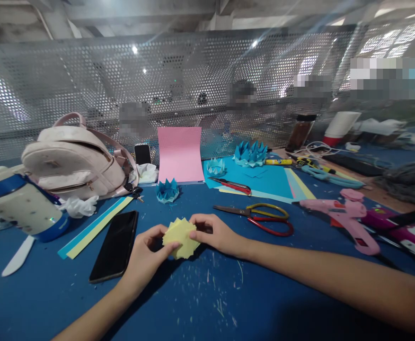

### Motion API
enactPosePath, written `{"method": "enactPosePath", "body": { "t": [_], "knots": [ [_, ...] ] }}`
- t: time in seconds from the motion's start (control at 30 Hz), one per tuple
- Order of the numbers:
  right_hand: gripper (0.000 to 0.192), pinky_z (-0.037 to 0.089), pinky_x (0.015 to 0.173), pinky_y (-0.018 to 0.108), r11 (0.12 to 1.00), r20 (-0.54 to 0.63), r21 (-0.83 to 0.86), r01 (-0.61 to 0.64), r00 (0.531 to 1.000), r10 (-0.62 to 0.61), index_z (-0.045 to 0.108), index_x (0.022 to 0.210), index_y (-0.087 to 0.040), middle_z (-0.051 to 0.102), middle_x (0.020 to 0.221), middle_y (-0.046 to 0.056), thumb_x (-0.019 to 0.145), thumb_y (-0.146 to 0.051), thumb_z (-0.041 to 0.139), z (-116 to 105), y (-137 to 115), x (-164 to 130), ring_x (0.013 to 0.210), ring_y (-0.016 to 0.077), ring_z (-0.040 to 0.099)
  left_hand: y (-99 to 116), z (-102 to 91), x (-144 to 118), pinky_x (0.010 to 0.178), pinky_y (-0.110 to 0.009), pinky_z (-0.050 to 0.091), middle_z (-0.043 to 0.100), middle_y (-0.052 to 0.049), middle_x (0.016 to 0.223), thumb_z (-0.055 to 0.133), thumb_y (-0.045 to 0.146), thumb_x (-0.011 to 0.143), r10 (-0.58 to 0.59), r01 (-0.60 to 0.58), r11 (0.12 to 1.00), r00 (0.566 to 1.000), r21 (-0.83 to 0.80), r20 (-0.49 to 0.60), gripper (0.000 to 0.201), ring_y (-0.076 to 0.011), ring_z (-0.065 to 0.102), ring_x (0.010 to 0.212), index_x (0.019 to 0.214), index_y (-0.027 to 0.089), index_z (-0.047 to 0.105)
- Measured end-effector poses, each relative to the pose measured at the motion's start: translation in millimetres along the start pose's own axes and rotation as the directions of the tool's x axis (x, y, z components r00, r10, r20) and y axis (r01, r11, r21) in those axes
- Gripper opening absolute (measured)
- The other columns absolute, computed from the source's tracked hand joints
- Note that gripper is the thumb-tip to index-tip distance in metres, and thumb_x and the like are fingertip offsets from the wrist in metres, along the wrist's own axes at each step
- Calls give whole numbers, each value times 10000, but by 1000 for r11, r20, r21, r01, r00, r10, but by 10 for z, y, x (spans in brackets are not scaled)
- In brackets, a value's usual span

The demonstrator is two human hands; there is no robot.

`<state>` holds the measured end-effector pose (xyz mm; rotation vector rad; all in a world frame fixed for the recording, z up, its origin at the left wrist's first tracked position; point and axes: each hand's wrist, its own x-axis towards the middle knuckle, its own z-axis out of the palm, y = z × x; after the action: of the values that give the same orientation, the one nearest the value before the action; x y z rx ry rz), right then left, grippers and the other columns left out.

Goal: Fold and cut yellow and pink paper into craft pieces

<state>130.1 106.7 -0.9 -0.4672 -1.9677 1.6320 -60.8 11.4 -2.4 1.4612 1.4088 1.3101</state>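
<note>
A round yellow folded-paper piece [181,237] with a jagged, pointed edge is held between my two hands, above the blue table. My left hand [150,248] pinches its left side, thumb on the near face. From the right, my right hand [216,232] grips the upper right edge with thumb and fingers. A small blue paper crown [167,190] stands just beyond the piece. Scissors [253,215] with yellow and red handles lie to the right of my right hand. To the left of my left hand is a black phone [117,246].
Blue and yellow paper strips [97,227], a tumbler [26,203] and a backpack [72,161] are on the left. A pink sheet [180,154] stands at the back, beside blue sheets [274,182] with more paper crowns [250,154]. A pink glue gun [349,213] lies right.
</note>
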Motion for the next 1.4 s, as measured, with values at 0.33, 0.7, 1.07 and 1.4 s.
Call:
{"method": "enactPosePath", "body": {
  "t": [0.33,0.7,1.07,1.4],
  "knots": [
    [249,453,652,259,975,-113,-222,4,993,-30,570,850,-156,604,792,18,868,-405,577,-16,78,144,724,151,567,22,4,-102,722,-248,499,618,47,680,628,223,874,238,-241,968,970,70,41,386,-137,634,667,1227,203,472],
    [239,456,686,246,850,-54,-526,-11,998,-20,659,1055,-125,686,890,47,827,-185,623,175,176,1059,798,160,622,16,-31,-246,680,-280,453,676,0,784,498,168,959,587,-727,605,683,326,434,340,-162,595,670,1290,237,464],
    [291,403,717,306,544,-8,-836,70,990,-139,616,1095,-192,664,928,62,812,-243,663,278,58,1101,930,240,584,-7,-64,-216,673,-288,455,678,1,802,474,174,969,560,-712,619,696,332,448,333,-168,599,684,1295,240,457],
    [118,421,754,288,578,-230,-816,-23,930,-288,610,979,-192,663,919,22,863,-214,616,-484,-143,1440,854,166,585,22,-55,-197,701,-303,454,706,-22,888,424,214,994,559,-738,541,674,403,482,255,-174,612,687,1245,229,469]
  ]
}}
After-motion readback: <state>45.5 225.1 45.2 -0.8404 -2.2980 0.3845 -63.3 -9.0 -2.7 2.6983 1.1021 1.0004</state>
